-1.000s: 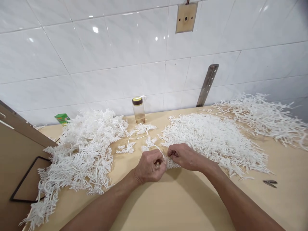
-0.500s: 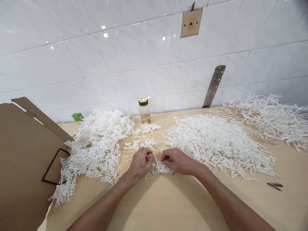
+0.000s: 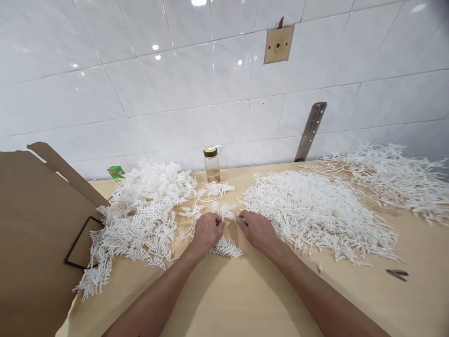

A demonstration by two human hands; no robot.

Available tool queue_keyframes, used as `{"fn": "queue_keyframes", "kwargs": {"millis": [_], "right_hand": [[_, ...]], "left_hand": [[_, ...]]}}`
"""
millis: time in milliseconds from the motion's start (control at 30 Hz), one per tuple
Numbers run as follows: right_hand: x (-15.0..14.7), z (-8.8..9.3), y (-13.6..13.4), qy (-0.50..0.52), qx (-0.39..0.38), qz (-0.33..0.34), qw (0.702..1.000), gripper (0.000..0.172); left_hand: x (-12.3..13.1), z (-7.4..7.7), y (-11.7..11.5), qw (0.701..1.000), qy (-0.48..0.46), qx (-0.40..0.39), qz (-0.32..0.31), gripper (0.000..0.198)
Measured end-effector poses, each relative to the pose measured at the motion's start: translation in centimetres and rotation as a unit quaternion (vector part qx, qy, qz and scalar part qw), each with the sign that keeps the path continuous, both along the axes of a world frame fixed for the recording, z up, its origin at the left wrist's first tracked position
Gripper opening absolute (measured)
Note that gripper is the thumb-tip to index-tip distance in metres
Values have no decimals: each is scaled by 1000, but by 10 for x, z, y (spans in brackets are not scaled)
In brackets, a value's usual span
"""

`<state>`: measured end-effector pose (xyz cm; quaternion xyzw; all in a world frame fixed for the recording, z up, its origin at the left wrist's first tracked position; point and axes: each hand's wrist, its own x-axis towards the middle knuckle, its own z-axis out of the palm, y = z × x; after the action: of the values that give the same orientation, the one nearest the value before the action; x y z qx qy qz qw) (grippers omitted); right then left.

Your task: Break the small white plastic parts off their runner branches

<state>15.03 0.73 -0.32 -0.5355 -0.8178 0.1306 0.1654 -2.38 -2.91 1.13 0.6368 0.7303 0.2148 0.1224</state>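
Head — two hands (image 3: 207, 230) (image 3: 260, 230), three white heaps (image 3: 147, 208) (image 3: 317, 210) (image 3: 398, 180)

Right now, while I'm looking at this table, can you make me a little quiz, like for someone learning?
1. True or false: the clear bottle with the dark, yellow-topped lid stands between heaps of white, branching strands.
2. Which lies on the pale tan tabletop, right of the bare right hand: (a) a red cup, (b) a small, dark, V-shaped tool, (c) a blue book?
3. Fill in: the bare left hand and the right hand are ____ (touching/apart).
Key: 1 true; 2 b; 3 apart.
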Motion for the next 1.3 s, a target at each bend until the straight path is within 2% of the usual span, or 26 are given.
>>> {"fn": "queue_keyframes", "kwargs": {"millis": [200, 333, 400, 500, 567, 667, 800, 900, 1033, 1133, 1233, 1300], "right_hand": [[2, 2, 3, -24, 33, -33, 999, 17], [14, 2, 11, -11, 52, -72, 996, 20], [20, 3, 16, 27, 80, -92, 992, 17], [23, 4, 19, 140, 112, -89, 980, 14], [19, 4, 17, 220, 72, -60, 971, 14], [8, 1, 13, 313, -30, -19, 949, 22], [0, -7, 9, 423, -153, -8, 893, 35], [-1, -12, 11, 467, -221, -21, 856, 37], [0, -13, 14, 488, -244, -17, 838, 33], [1, -10, 12, 518, -245, -2, 819, 37], [3, -4, 9, 544, -248, 25, 801, 51], [5, -1, 7, 547, -261, 44, 794, 64]], "left_hand": [[1, -2, 0, 993, -107, 49, 8, 8], [2, -4, 1, 977, -209, 37, -8, 15], [0, -6, 1, 963, -268, 24, -17, 17], [-3, -8, 3, 941, -337, 18, -38, 18], [-4, -8, 4, 932, -359, 26, -51, 23], [-2, -7, 6, 923, -379, 35, -66, 30], [2, -8, 4, 918, -391, 11, -67, 27], [2, -10, 2, 917, -395, -6, -60, 25], [-2, -8, 1, 903, -423, -41, -61, 27], [-8, -5, 1, 876, -472, -61, -75, 30], [-11, -3, 2, 854, -508, -56, -93, 35], [-10, -4, 2, 857, -503, -53, -101, 40]]}}
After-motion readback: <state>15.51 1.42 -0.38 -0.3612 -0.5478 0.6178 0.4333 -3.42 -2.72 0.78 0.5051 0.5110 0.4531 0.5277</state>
